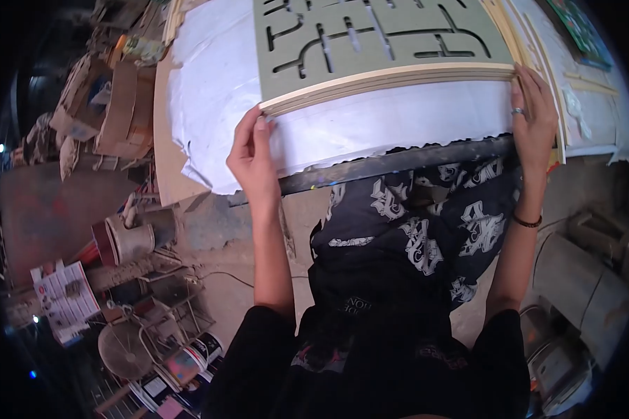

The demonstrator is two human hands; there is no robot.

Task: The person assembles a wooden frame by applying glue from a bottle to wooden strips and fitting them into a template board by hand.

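A grey-green board (pixel 370 52) with cut-out slots and curved channels lies on the table. Along its near edge runs a pale, thin wooden strip (pixel 391 71), with further layered edges visible just below it. My left hand (pixel 253 153) is closed on the strip's left end, thumb and fingers pinching at the board's corner. At the opposite corner, my right hand (pixel 536 115), with a ring on one finger, grips the strip's right end. Some of its fingertips are hidden behind the wood. More pale wooden strips (pixel 514 42) lie along the board's right side.
White sheeting (pixel 398 115) with a ragged front edge covers the table. A dark bar (pixel 398 162) runs along the table front, close to my body. Cardboard boxes (pixel 126 108) stand at the left. Paint buckets (pixel 189 359) sit on the floor, and a green patterned panel (pixel 581 31) lies far right.
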